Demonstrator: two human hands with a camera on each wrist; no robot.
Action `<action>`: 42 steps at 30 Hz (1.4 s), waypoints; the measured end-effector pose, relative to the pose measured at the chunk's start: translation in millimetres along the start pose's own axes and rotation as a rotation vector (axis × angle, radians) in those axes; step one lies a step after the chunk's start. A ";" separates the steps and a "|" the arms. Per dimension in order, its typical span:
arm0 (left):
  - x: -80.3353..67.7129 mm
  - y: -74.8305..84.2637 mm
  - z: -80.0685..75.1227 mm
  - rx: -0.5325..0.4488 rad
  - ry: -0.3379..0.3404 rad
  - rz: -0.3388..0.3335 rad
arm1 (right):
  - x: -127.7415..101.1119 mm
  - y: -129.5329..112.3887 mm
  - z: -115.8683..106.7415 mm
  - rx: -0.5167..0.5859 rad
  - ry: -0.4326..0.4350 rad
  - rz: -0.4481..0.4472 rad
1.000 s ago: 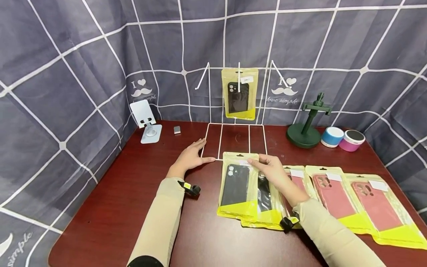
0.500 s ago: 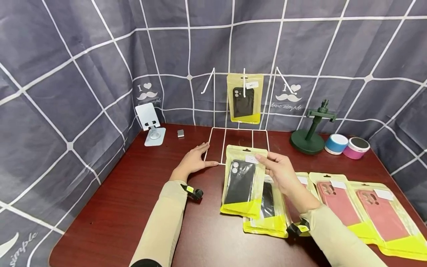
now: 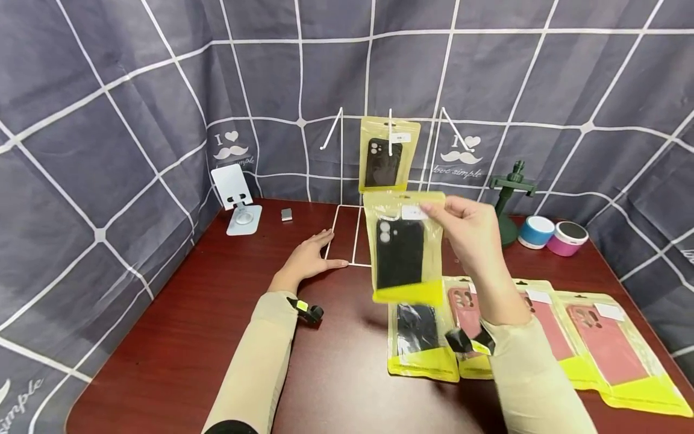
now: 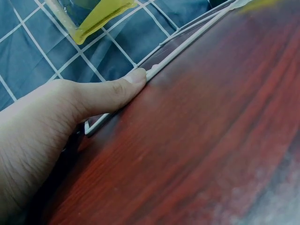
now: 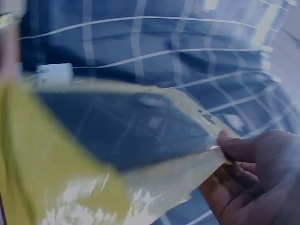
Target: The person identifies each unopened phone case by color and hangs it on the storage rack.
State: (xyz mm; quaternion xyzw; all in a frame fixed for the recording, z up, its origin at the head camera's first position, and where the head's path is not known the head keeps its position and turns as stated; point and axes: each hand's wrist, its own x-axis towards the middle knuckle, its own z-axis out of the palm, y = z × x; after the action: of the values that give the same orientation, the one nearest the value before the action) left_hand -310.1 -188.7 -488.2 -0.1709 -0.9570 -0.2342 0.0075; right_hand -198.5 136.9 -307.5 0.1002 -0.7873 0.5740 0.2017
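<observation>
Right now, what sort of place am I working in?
Probably a table set up as a mock shop display: a white wire rack stands on it, a bagged black phone case hangs there, and grid-patterned cloth hangs behind.

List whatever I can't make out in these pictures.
Head view: print on the label of the held packet, too small to read.
Head view: right part of the white rack's base, hidden behind that packet.
Left wrist view: top of a yellow packet, cut off by the upper edge.
Right wrist view: held packet's yellow end, blurred and cut off by the frame edge.
</observation>
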 end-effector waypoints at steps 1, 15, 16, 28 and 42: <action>0.7 -0.5 -1.6 0.004 0.000 -0.002 | 4.7 -5.3 1.0 0.000 0.016 -0.022; 8.1 6.3 -3.4 0.012 0.007 0.005 | 47.8 -15.5 29.3 0.362 0.171 -0.076; 8.4 6.5 -3.7 0.014 0.009 0.004 | 50.1 -13.2 31.4 0.345 0.189 -0.079; 4.2 3.6 0.1 -0.014 0.018 0.003 | 68.4 12.4 53.4 0.161 0.306 -0.086; -0.3 -2.9 1.1 -0.010 0.037 -0.004 | 127.2 47.4 67.2 0.077 0.227 -0.060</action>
State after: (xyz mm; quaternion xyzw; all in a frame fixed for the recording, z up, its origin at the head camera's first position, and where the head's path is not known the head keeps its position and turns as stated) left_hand -310.7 -190.7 -490.5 -0.1648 -0.9558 -0.2422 0.0240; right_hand -344.9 98.0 -310.9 0.0658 -0.7335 0.6051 0.3025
